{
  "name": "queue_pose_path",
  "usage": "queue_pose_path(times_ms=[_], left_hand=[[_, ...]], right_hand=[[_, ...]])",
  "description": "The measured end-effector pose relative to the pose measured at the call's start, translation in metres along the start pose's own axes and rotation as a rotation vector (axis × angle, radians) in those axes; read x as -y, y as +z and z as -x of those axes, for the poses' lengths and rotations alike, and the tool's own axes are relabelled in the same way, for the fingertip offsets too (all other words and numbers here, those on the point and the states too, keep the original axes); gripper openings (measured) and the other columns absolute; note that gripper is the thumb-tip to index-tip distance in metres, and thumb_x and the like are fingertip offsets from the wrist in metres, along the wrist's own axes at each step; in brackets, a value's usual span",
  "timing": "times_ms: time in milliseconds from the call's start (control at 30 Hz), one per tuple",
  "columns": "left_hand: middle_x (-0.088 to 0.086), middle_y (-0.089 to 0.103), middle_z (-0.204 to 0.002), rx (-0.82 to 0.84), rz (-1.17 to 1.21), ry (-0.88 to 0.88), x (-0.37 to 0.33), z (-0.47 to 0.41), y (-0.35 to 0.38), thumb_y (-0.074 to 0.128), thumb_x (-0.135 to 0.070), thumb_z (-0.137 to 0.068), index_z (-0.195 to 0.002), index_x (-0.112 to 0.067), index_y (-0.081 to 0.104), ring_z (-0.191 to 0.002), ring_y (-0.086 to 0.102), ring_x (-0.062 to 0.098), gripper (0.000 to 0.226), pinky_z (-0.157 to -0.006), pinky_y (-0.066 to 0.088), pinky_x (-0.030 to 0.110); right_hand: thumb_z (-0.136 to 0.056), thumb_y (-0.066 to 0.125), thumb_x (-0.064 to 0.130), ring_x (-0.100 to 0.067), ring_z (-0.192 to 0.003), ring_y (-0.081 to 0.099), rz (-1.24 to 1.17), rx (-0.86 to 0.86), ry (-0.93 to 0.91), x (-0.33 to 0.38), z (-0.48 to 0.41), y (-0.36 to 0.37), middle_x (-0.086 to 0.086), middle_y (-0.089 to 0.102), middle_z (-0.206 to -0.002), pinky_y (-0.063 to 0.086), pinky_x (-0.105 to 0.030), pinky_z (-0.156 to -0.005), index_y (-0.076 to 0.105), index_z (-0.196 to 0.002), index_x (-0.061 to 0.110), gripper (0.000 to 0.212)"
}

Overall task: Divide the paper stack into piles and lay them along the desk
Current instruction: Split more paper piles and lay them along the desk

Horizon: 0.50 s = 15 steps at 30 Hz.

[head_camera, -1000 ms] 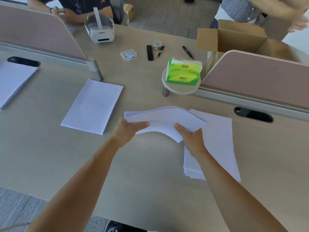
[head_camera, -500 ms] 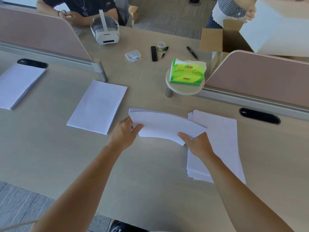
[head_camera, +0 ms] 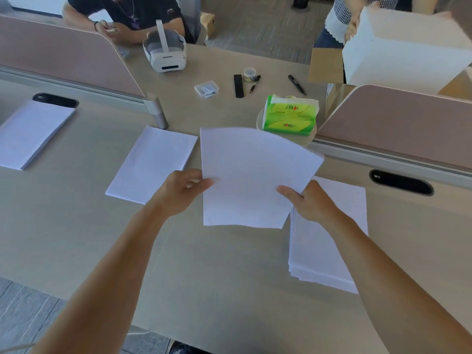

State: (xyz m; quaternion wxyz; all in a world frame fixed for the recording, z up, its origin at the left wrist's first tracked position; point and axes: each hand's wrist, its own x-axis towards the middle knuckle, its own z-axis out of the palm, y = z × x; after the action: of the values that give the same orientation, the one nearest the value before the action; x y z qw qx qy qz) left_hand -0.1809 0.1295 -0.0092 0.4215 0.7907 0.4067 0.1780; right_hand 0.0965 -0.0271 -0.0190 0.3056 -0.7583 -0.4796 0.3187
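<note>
In the head view, the step in hand looks like carrying a split-off portion to its place. Both hands hold a sheaf (head_camera: 252,175) of white sheets in the air above the desk (head_camera: 217,272), just on the person's side of the green tissue pack (head_camera: 291,114). The left hand (head_camera: 182,191) pinches the sheaf's left edge, thumb on top. The right hand (head_camera: 310,201) grips its lower right corner, fingers curled beneath. The remaining paper stack (head_camera: 332,246) lies flat, nearer the person than the tissue pack and somewhat to its right, partly under the right wrist. One finished pile (head_camera: 153,164) lies to the left of the tissue pack, and a second pile (head_camera: 33,134) lies much further left of it. The sheaf is bowed, its face tipped up toward the camera and its far edge raised. Its long axis appears to run side to side between the hands, though the bend makes this uncertain. The laid piles point their long axes away from the person, leaning a little rightward. The next move probably calls for a quarter turn, then lowering the sheaf flat onto the bare desk between the nearer pile and the stack, with its edges squared so no sheets fan out.
</note>
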Motion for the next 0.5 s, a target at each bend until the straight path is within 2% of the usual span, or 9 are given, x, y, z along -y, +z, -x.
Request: queue_pose_path(times_ms=[67,133,167,233,300,333,400,433,500], left_hand=[[-0.010,0.071,-0.090,0.123,0.099,-0.067,0.011,-0.006,-0.008,0.063,-0.050,-0.089,-0.095,-0.020,0.072,-0.083,0.065,0.005,0.032,-0.083,0.047,0.018],[-0.003,0.061,-0.087,0.144,0.144,-0.123,0.024,-0.012,-0.009,0.058,-0.072,-0.079,-0.090,-0.004,0.064,-0.080,0.058,0.015,0.069,-0.088,0.051,0.033],[0.004,0.062,-0.086,0.126,0.183,-0.155,0.029,-0.013,-0.008,0.058,-0.074,-0.077,-0.094,0.001,0.063,-0.081,0.061,0.022,0.077,-0.092,0.054,0.042],[0.018,0.071,-0.089,0.076,0.249,-0.219,0.036,-0.015,-0.002,0.062,-0.062,-0.084,-0.094,-0.004,0.069,-0.087,0.068,0.038,0.059,-0.092,0.054,0.052],[0.020,0.073,-0.090,0.034,0.310,-0.277,0.044,-0.019,0.005,0.063,-0.043,-0.091,-0.087,-0.015,0.075,-0.080,0.067,0.040,0.031,-0.086,0.055,0.048],[0.019,0.071,-0.082,0.041,0.324,-0.304,0.049,-0.020,0.008,0.063,-0.039,-0.092,-0.084,-0.014,0.075,-0.072,0.063,0.034,0.029,-0.079,0.055,0.044],[0.012,0.058,-0.069,0.073,0.306,-0.375,0.062,-0.027,0.012,0.063,-0.046,-0.083,-0.079,-0.003,0.068,-0.066,0.050,0.022,0.043,-0.067,0.046,0.036],[0.009,0.051,-0.067,0.089,0.279,-0.406,0.074,-0.032,0.014,0.062,-0.050,-0.078,-0.078,0.002,0.063,-0.065,0.045,0.020,0.052,-0.065,0.042,0.034],[0.006,0.043,-0.066,0.124,0.232,-0.467,0.087,-0.044,0.018,0.062,-0.049,-0.077,-0.071,-0.003,0.057,-0.063,0.042,0.018,0.047,-0.063,0.039,0.032]], right_hand=[[-0.094,0.058,0.045,-0.015,-0.116,0.060,-0.050,0.070,0.008,0.005,-0.007,-0.003,0.006,0.066,-0.127,0.047,-0.035,-0.101,0.060,-0.134,0.025,0.045],[-0.095,0.057,0.043,-0.008,-0.117,0.057,-0.075,0.145,0.022,0.009,-0.012,-0.003,0.012,0.063,-0.129,0.044,-0.029,-0.101,0.057,-0.136,0.028,0.043],[-0.096,0.056,0.041,-0.004,-0.115,0.057,-0.088,0.177,0.036,0.010,-0.015,-0.001,0.015,0.063,-0.127,0.043,-0.025,-0.099,0.057,-0.136,0.029,0.041],[-0.098,0.057,0.036,0.004,-0.104,0.058,-0.144,0.224,0.095,0.011,-0.019,0.007,0.022,0.063,-0.116,0.044,-0.016,-0.085,0.058,-0.131,0.031,0.034],[-0.096,0.060,0.037,0.006,-0.092,0.060,-0.217,0.225,0.202,0.009,-0.024,0.020,0.024,0.066,-0.105,0.044,-0.014,-0.071,0.062,-0.122,0.032,0.027],[-0.095,0.061,0.040,0.001,-0.089,0.063,-0.236,0.206,0.243,0.007,-0.027,0.028,0.021,0.069,-0.102,0.044,-0.016,-0.070,0.065,-0.117,0.032,0.024],[-0.090,0.063,0.049,-0.010,-0.087,0.067,-0.231,0.155,0.311,0.000,-0.035,0.045,0.014,0.072,-0.097,0.046,-0.023,-0.071,0.069,-0.106,0.031,0.025],[-0.086,0.062,0.055,-0.015,-0.080,0.065,-0.234,0.141,0.343,-0.004,-0.039,0.053,0.007,0.070,-0.090,0.045,-0.028,-0.069,0.068,-0.100,0.026,0.032],[-0.081,0.054,0.060,-0.021,-0.071,0.054,-0.248,0.119,0.436,-0.013,-0.048,0.067,-0.004,0.055,-0.079,0.041,-0.033,-0.067,0.057,-0.088,0.014,0.046]])
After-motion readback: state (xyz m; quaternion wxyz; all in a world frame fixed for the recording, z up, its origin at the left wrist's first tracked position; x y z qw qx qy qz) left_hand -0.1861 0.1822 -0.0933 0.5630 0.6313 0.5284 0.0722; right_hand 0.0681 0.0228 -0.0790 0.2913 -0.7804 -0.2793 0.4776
